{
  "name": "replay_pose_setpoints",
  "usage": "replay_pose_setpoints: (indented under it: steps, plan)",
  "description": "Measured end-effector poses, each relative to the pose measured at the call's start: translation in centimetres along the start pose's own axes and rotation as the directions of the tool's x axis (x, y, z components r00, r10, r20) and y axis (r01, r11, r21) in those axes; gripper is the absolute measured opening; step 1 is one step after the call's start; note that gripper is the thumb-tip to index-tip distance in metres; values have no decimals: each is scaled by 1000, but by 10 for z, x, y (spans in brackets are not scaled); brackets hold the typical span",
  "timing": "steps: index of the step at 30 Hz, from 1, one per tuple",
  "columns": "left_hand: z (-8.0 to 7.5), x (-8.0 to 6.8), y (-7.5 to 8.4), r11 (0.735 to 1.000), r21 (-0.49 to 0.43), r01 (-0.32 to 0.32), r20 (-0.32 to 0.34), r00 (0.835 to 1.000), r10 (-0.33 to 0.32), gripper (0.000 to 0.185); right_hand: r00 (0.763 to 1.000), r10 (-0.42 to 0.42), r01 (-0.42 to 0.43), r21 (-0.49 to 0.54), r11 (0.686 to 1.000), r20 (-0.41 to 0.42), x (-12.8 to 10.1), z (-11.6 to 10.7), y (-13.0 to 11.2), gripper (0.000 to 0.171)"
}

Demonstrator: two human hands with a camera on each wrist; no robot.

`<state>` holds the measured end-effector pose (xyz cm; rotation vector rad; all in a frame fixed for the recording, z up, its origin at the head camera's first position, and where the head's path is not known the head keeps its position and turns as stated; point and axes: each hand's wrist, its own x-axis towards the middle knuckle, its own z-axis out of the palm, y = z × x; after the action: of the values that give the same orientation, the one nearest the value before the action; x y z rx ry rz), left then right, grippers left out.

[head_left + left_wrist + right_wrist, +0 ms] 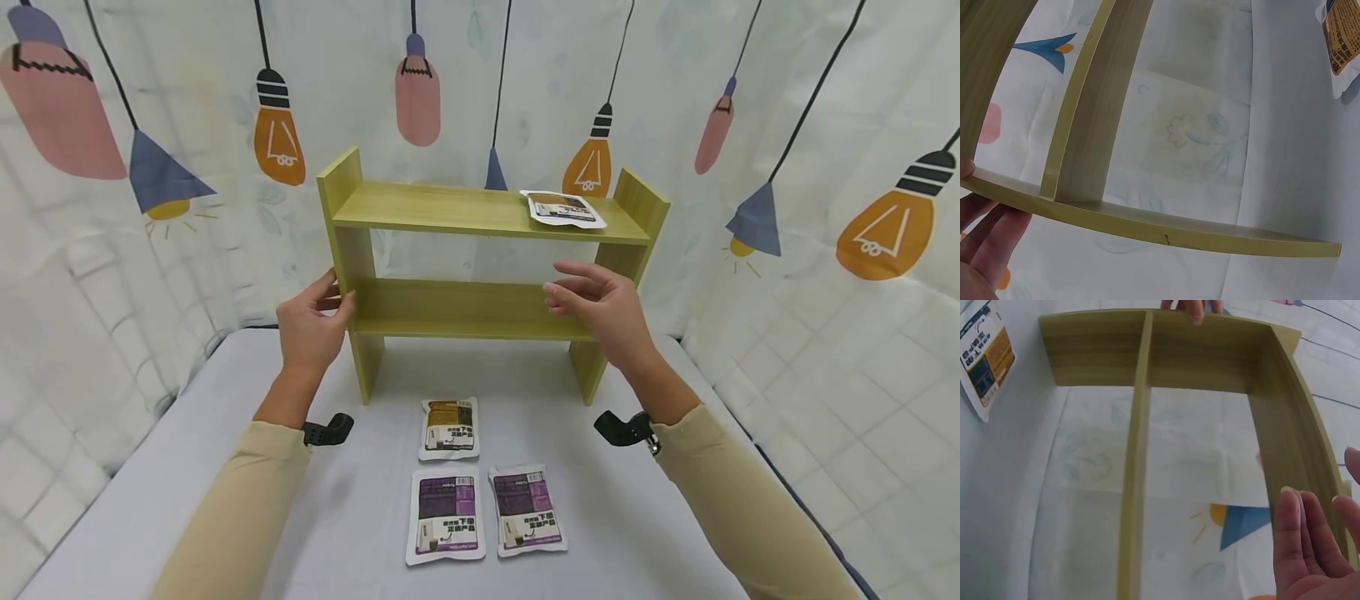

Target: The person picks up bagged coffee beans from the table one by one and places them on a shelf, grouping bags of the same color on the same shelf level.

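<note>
A two-tier yellowish-green wooden shelf (450, 321) stands upright on the white-covered table. At its left side panel (1166, 236), my left hand (311, 323) pinches the edge between thumb and fingers. My right hand (600, 304) hovers near the shelf's right half with fingers slightly bent, holding nothing. One white pouch with a brown label (564, 209) lies on the top board, overhanging its front edge a little. Another brown-labelled pouch (450, 429) lies on the table before the shelf. Nearer me are two purple-labelled pouches, one on the left (447, 517) and one on the right (528, 511).
White cloth (495, 100) printed with hanging lamps and bulbs surrounds the table at the back and both sides. The table's white cover (622, 492) extends around the pouches. Each wrist wears a black strap, on the left (328, 430) and right (624, 428).
</note>
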<state>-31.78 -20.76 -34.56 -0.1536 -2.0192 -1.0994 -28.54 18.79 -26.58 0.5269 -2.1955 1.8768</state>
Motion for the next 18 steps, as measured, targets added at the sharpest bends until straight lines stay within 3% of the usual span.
replay_pose_setpoints:
  steps: [9,18]
  plan:
    - [-1,1,0,1000,-12,-2,-9,1000,2,43,999,-43,43,-114,993,1,-13,14,21,43]
    - [1,2,1,1000,-17,15,10,1000,-15,43,998,-53,55,-97,994,22,-25,30,45,43]
